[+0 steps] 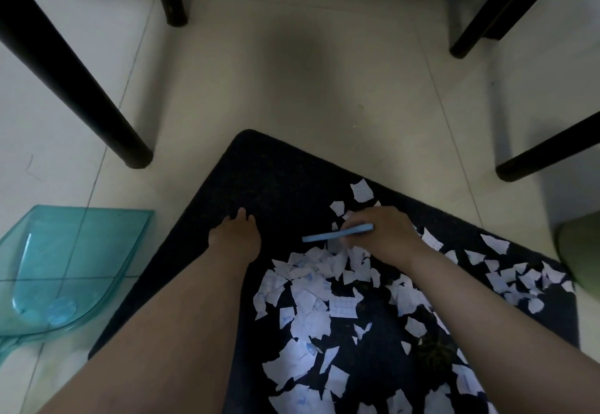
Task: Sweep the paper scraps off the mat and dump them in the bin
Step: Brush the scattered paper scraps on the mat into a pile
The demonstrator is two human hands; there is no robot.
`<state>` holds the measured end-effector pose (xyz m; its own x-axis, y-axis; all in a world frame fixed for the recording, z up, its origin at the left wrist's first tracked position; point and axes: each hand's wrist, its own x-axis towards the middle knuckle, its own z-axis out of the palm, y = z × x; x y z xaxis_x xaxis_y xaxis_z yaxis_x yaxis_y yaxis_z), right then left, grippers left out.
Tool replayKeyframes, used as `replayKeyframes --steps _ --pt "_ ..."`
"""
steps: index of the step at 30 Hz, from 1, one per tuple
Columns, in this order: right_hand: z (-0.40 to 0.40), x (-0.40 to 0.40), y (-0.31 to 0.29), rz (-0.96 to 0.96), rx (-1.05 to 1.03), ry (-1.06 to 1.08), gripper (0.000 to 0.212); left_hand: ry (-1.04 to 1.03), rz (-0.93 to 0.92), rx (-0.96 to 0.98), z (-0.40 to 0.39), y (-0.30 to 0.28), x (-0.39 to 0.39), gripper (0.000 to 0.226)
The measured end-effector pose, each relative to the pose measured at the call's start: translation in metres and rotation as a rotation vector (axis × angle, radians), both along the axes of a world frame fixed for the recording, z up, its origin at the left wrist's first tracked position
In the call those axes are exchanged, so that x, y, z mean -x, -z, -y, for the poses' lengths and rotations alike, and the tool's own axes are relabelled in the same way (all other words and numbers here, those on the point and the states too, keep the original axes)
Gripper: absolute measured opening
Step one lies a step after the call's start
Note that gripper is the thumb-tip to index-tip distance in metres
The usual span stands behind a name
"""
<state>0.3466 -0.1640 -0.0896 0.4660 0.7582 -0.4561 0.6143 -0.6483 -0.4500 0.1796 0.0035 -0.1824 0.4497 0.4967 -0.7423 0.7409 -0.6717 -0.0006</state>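
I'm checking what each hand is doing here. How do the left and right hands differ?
The left hand holds nothing and rests on a bare part of the dark mat; the right hand grips a blue brush among the paper scraps. Both are bare and low over the mat.

Pale tiled floor (324, 95) — dark mat (276, 179), teal dustpan (65, 267).

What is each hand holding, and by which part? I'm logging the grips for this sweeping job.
The right hand grips a blue brush by its right end. The left hand holds nothing; it rests on the mat.
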Motion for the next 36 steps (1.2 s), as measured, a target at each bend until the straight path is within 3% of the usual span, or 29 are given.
replayKeyframes --steps 4,6,8,14,17,27,31,33,36 --pt "0.007 -0.02 -0.019 -0.08 -0.189 0.239 0.018 0.037 0.052 -0.041 0.011 -0.003 -0.013 0.059" --pt "0.007 -0.032 -0.021 -0.047 -0.277 0.328 0.009 0.081 0.111 -0.007 0.019 -0.006 -0.027 0.059" --pt "0.004 -0.041 -0.016 0.027 -0.313 0.364 0.014 0.13 0.154 0.033 0.026 -0.006 -0.044 0.062" --pt "-0.007 -0.056 0.006 0.123 -0.361 0.361 0.023 0.24 0.084 0.074 0.035 0.011 -0.083 0.062" --pt "-0.012 -0.065 0.017 0.166 -0.276 0.339 0.026 0.241 0.0 0.088 0.033 0.022 -0.089 0.062" --pt "0.011 -0.049 0.013 0.016 -0.065 0.182 0.018 0.241 -0.122 0.095 0.028 0.027 -0.096 0.075" --pt "0.015 -0.063 -0.004 0.084 -0.226 0.32 0.028 0.272 -0.099 0.094 0.029 0.026 -0.096 0.07" --pt "0.01 -0.065 -0.004 0.143 -0.297 0.336 0.023 0.276 -0.099 0.092 0.029 0.027 -0.096 0.07" --pt "0.001 -0.057 0.008 0.087 -0.263 0.291 0.021 0.284 -0.115 0.081 0.03 0.026 -0.097 0.07"
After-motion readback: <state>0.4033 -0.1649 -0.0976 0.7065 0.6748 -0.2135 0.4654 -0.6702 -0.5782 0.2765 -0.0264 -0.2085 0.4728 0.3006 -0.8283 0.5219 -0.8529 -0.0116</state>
